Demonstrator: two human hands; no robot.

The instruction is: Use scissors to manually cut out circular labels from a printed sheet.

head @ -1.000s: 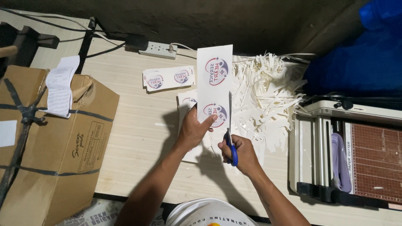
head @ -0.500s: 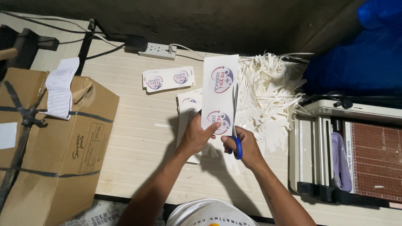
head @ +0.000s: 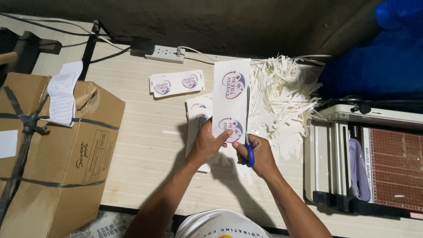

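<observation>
Over on the left we've got a taped cardboard box (head: 53, 154), flaps shut so no telling what's inside. Our left hand (head: 207, 143) is pinching the lower edge of a white sticker sheet (head: 231, 99), held above the table (head: 145, 145). Our right hand (head: 260, 154) is curled snug round the blue-handled scissors (head: 249, 132), blades running up the sheet's right edge, paper trimmings (head: 282, 97) and a paper cutter (head: 374, 161) further right.

left hand (head: 207, 143) fingers pinched, right hand (head: 260, 154) fingers curled

scissors (head: 248, 132) handles mostly hidden in right hand (head: 257, 154), cardboard box (head: 48, 150) cut off at left edge
</observation>
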